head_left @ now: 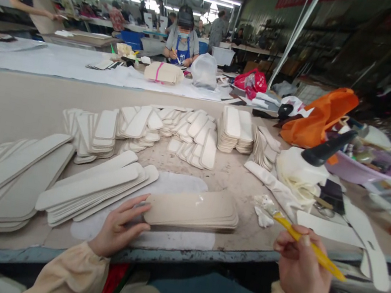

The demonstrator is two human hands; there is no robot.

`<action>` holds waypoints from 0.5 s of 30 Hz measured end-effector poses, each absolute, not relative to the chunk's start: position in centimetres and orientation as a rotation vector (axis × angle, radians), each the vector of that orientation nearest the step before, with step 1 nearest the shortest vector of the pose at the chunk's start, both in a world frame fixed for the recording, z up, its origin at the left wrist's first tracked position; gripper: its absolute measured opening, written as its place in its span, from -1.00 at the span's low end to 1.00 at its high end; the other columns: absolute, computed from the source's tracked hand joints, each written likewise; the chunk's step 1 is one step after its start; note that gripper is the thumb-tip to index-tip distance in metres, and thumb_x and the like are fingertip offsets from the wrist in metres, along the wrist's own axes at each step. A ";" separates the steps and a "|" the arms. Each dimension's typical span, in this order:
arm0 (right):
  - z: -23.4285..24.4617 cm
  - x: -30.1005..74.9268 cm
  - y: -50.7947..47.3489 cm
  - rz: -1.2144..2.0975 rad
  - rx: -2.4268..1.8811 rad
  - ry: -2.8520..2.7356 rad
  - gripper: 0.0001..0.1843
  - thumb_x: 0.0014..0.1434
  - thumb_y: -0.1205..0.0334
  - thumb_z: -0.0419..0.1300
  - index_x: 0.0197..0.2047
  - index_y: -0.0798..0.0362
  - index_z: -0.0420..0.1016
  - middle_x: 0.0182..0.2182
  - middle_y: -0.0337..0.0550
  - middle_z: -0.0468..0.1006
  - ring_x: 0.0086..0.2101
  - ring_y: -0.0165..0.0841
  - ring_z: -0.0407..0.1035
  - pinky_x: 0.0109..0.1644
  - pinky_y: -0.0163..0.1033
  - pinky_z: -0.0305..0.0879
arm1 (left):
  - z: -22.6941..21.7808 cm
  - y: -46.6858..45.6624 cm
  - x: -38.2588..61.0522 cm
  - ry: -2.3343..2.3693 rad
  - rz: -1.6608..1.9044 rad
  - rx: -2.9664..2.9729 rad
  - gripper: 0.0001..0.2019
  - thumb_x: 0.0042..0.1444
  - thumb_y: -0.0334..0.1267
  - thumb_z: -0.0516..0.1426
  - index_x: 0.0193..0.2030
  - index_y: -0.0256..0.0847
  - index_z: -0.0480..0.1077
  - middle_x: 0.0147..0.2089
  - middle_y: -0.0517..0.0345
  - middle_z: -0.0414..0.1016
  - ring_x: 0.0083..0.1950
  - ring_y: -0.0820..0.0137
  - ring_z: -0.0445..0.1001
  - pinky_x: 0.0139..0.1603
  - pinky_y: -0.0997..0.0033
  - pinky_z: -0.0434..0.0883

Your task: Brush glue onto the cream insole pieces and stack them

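Observation:
In my right hand (305,267) is a slim yellow brush (292,232), its tip pointing left towards a small crumpled white lump (263,211) on the table. My left hand (122,227) has its fingers apart at the left end of a stack of beige, round-cornered strips (192,209). The top strip has a shiny spot. Under this stack lies a whitish sheet (181,184). Left of my left hand is a fanned pile of long pale strips (97,190), with larger pale pieces (19,176) farther left.
Behind lie several piles of short pale pieces (139,124). At right stand a white container with a black spout (301,165), an orange bag (322,116) and a purple basin (369,169). White cut pieces (368,237) lie near the right edge. Across the table a person (183,38) works.

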State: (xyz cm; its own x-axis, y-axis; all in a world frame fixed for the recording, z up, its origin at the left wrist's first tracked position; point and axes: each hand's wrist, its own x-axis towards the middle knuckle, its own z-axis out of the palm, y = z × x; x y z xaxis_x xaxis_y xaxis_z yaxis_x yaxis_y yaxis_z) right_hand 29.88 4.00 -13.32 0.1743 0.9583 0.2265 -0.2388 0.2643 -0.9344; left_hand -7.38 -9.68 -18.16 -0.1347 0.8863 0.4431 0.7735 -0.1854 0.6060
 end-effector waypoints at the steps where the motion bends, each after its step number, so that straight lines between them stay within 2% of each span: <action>1: -13.4 29.8 3.9 1.034 -0.918 -1.036 -0.67 0.04 0.02 0.35 -0.22 0.04 0.45 -0.57 -0.24 0.50 -0.59 -0.40 0.32 -0.57 -0.34 0.22 | -18.1 -9.7 -7.4 1.931 1.228 1.949 -0.68 0.07 -0.13 0.22 -0.03 -0.15 0.51 0.12 -0.05 0.48 0.08 0.18 0.50 0.09 0.18 0.47; 5: -13.4 29.5 3.6 1.013 -0.988 -1.108 -0.64 0.02 -0.01 0.36 -0.21 0.03 0.46 -0.53 -0.18 0.52 -0.56 -0.34 0.35 -0.54 -0.27 0.25 | -18.2 -9.6 -7.2 2.039 1.257 1.801 -0.78 0.11 -0.16 0.19 -0.14 -0.16 0.52 -0.10 0.03 0.58 -0.09 0.29 0.55 -0.04 0.30 0.51; 8: -13.5 29.3 3.3 1.004 -1.008 -1.146 -0.65 0.01 -0.01 0.36 -0.20 0.01 0.47 -0.50 -0.16 0.53 -0.53 -0.31 0.37 -0.52 -0.25 0.28 | -18.7 -9.4 -7.2 2.042 1.270 1.643 -0.76 0.09 -0.16 0.20 -0.12 -0.19 0.48 -0.25 0.10 0.56 -0.25 0.37 0.53 -0.18 0.37 0.51; 15: -13.9 28.9 3.1 0.965 -1.034 -1.189 -0.70 0.08 0.02 0.32 -0.17 -0.02 0.46 -0.47 -0.20 0.54 -0.51 -0.35 0.38 -0.48 -0.28 0.30 | -19.1 -9.1 -7.2 1.928 1.418 1.337 -0.68 0.09 -0.18 0.20 -0.03 -0.23 0.42 -0.30 0.16 0.50 -0.34 0.46 0.47 -0.27 0.45 0.48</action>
